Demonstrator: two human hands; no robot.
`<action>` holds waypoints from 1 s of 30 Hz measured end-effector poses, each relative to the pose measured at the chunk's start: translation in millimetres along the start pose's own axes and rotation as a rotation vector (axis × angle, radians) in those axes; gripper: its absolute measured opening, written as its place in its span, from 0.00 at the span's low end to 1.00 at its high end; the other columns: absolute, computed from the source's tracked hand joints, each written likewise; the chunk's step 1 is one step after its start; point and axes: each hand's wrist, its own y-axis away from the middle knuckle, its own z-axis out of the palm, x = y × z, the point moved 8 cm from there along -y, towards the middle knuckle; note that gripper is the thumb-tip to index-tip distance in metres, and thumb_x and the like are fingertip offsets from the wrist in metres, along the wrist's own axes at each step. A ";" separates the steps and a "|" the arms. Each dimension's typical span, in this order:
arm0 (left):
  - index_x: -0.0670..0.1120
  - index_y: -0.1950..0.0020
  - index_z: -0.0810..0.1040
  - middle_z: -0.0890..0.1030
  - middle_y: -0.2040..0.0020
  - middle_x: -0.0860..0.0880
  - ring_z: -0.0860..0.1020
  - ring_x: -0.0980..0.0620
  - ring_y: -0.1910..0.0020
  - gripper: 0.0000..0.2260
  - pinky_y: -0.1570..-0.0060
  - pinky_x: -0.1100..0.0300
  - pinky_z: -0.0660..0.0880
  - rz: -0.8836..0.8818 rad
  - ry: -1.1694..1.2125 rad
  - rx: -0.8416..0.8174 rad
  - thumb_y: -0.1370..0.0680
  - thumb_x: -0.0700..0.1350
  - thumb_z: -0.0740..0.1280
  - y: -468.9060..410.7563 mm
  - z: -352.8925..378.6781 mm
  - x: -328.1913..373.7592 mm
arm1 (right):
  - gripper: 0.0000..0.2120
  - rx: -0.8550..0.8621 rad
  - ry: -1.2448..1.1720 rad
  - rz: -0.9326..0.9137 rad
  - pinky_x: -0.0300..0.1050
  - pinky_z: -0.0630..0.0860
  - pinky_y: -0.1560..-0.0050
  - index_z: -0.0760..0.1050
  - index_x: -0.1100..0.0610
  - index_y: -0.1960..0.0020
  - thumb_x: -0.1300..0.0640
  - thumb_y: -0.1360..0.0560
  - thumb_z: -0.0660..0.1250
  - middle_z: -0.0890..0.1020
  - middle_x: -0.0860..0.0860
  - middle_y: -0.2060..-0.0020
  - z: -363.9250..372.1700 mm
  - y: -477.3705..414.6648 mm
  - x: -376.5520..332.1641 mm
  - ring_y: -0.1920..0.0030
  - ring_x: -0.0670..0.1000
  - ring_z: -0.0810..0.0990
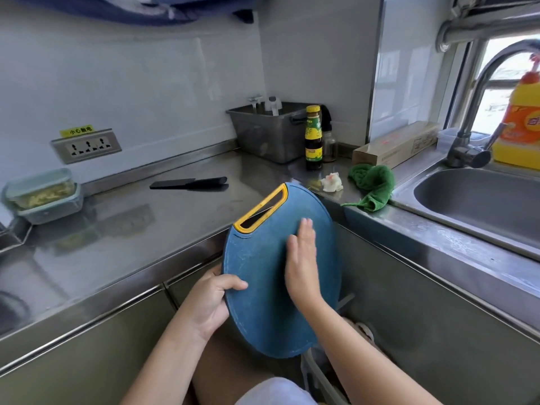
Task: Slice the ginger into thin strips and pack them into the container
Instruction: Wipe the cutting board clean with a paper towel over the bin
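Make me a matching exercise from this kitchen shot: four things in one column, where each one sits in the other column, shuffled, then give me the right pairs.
Things
1. cutting board
2. knife
3. green cloth
4. container

Places
A. lying flat on the counter, with no hand on it
B. at the far left end of the counter
C. on the counter edge beside the sink
D. tilted off the counter, gripped by the left hand, with the right hand flat on it

Pairs: 1-D, 2-A, 3-C, 4-B
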 end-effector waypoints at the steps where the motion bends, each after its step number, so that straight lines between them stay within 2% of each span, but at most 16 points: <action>1: 0.33 0.48 0.78 0.83 0.51 0.36 0.83 0.41 0.56 0.20 0.59 0.51 0.82 -0.004 -0.004 0.000 0.39 0.25 0.63 -0.5 -2.2 0.2 | 0.26 0.055 -0.078 0.208 0.38 0.41 0.27 0.45 0.54 0.21 0.50 0.16 0.46 0.46 0.46 0.22 -7.4 1.5 32.7 0.23 0.43 0.44; 3: 0.34 0.48 0.78 0.82 0.50 0.36 0.83 0.41 0.55 0.20 0.56 0.50 0.82 0.018 -0.022 0.003 0.38 0.25 0.64 -1.1 -6.5 6.2 | 0.28 0.118 -0.083 0.549 0.46 0.48 0.26 0.46 0.61 0.22 0.48 0.16 0.45 0.48 0.55 0.22 -19.2 15.7 86.7 0.23 0.52 0.49; 5: 0.35 0.47 0.78 0.83 0.51 0.37 0.83 0.42 0.55 0.19 0.54 0.49 0.81 0.052 -0.050 0.005 0.36 0.24 0.63 -3.1 -9.9 15.8 | 0.29 0.138 -0.052 0.614 0.47 0.47 0.25 0.45 0.64 0.22 0.48 0.17 0.45 0.47 0.58 0.22 -25.4 24.5 98.2 0.23 0.54 0.48; 6: 0.35 0.47 0.78 0.83 0.50 0.38 0.83 0.42 0.54 0.21 0.55 0.49 0.81 0.061 -0.060 0.004 0.38 0.25 0.64 -4.0 -10.1 19.6 | 0.29 0.145 -0.050 0.551 0.45 0.44 0.25 0.44 0.64 0.22 0.48 0.16 0.46 0.46 0.57 0.22 -26.6 22.8 86.9 0.22 0.52 0.46; 8: 0.36 0.46 0.77 0.83 0.50 0.38 0.83 0.42 0.53 0.23 0.55 0.50 0.81 0.067 -0.072 0.001 0.41 0.27 0.64 -5.1 -8.6 22.2 | 0.28 0.142 -0.037 0.304 0.37 0.39 0.27 0.43 0.60 0.22 0.50 0.16 0.47 0.43 0.53 0.22 -28.4 12.4 43.0 0.23 0.46 0.42; 11: 0.36 0.46 0.78 0.83 0.50 0.37 0.83 0.41 0.54 0.23 0.56 0.50 0.80 0.064 -0.107 -0.001 0.40 0.30 0.64 -5.6 -4.0 19.6 | 0.26 0.065 0.085 -0.114 0.31 0.36 0.29 0.42 0.50 0.22 0.49 0.16 0.47 0.39 0.40 0.25 -19.0 -0.7 -39.6 0.26 0.36 0.36; 13: 0.36 0.48 0.79 0.83 0.50 0.37 0.82 0.41 0.54 0.22 0.55 0.50 0.80 0.074 -0.132 -0.016 0.40 0.30 0.63 -4.4 0.5 19.0 | 0.26 0.017 0.142 -0.241 0.31 0.35 0.29 0.41 0.47 0.22 0.47 0.17 0.45 0.37 0.36 0.26 -9.8 -3.5 -66.7 0.27 0.35 0.34; 14: 0.36 0.49 0.80 0.83 0.50 0.36 0.83 0.41 0.54 0.21 0.56 0.51 0.81 0.080 -0.138 -0.033 0.40 0.30 0.63 -3.3 3.8 18.9 | 0.26 0.022 0.119 -0.226 0.32 0.36 0.28 0.41 0.47 0.22 0.46 0.17 0.44 0.38 0.36 0.26 -9.5 -6.0 -67.7 0.27 0.35 0.34; 17: 0.39 0.56 0.83 0.83 0.53 0.37 0.83 0.42 0.57 0.18 0.59 0.52 0.82 0.096 -0.136 -0.062 0.41 0.26 0.64 0.4 11.5 18.7 | 0.26 0.110 -0.045 -0.036 0.34 0.37 0.29 0.42 0.50 0.21 0.48 0.16 0.45 0.41 0.41 0.23 -20.6 -12.9 -32.1 0.26 0.37 0.38; 20: 0.38 0.54 0.81 0.84 0.55 0.39 0.83 0.44 0.59 0.15 0.63 0.54 0.81 0.114 -0.087 -0.033 0.33 0.24 0.62 0.8 11.6 18.7 | 0.27 0.181 -0.175 0.356 0.40 0.40 0.27 0.44 0.60 0.22 0.50 0.16 0.46 0.45 0.54 0.22 -29.3 -4.2 45.0 0.23 0.48 0.44; 22: 0.37 0.51 0.79 0.84 0.57 0.41 0.84 0.46 0.60 0.17 0.62 0.55 0.82 0.141 -0.061 0.008 0.29 0.23 0.55 -0.3 6.8 21.4 | 0.29 0.213 -0.183 0.631 0.47 0.46 0.26 0.48 0.66 0.23 0.48 0.16 0.46 0.49 0.60 0.23 -31.1 17.3 94.8 0.23 0.55 0.49; 24: 0.37 0.54 0.80 0.84 0.58 0.42 0.84 0.46 0.61 0.19 0.61 0.54 0.82 0.179 -0.020 0.045 0.29 0.22 0.53 0.3 0.2 27.5 | 0.33 0.179 -0.132 0.720 0.49 0.47 0.26 0.48 0.68 0.24 0.45 0.17 0.46 0.48 0.61 0.23 -36.3 35.1 117.1 0.23 0.57 0.49; 26: 0.40 0.61 0.84 0.85 0.59 0.42 0.84 0.47 0.62 0.22 0.61 0.54 0.81 0.208 -0.001 0.067 0.29 0.22 0.53 3.6 -3.5 34.5 | 0.33 0.157 -0.041 0.666 0.48 0.45 0.25 0.45 0.67 0.23 0.45 0.17 0.47 0.45 0.60 0.23 -46.2 32.7 104.7 0.23 0.56 0.45; 28: 0.42 0.64 0.85 0.85 0.59 0.43 0.84 0.47 0.61 0.24 0.61 0.53 0.81 0.220 0.009 0.089 0.29 0.23 0.53 5.8 -5.1 40.1 | 0.31 0.129 0.022 0.401 0.43 0.41 0.25 0.43 0.63 0.22 0.48 0.17 0.48 0.42 0.56 0.22 -51.0 14.5 68.4 0.23 0.50 0.42; 30: 0.42 0.63 0.85 0.85 0.59 0.43 0.84 0.47 0.61 0.23 0.61 0.54 0.82 0.224 0.034 0.124 0.29 0.23 0.53 3.7 -7.1 43.7 | 0.29 0.049 0.143 0.068 0.34 0.40 0.27 0.42 0.56 0.22 0.50 0.17 0.50 0.41 0.48 0.23 -49.8 8.1 24.8 0.24 0.42 0.39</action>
